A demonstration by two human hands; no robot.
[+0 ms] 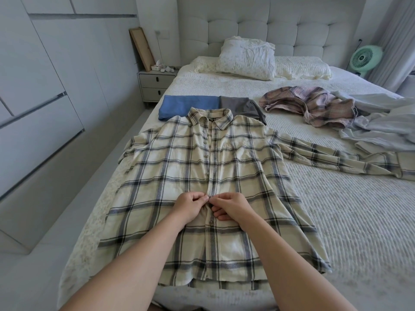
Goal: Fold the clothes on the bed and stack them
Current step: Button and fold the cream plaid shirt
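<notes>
Our left hand (190, 204) and right hand (231, 207) meet at the middle of the plaid shirt (202, 176), fingers curled and pinching the two front edges together at a button; we judge we are fastening it before any fold. The shirt lies face up and spread flat on the bed (336, 221), collar away from us, with its far sleeve stretched out to our right. The buttons above our hands look closed, while one below (211, 221) seems open, so this garment is not yet folded.

Beyond the collar lie two folded pieces, a blue one (186, 106) and a grey one (242, 106), side by side and touching, not stacked. To the right, a pink plaid garment (314, 106) lies crumpled, and pale grey clothes (381, 126) are heaped next to it. By our reckoning two are done, at least three remain, and the stacking is still to come.
</notes>
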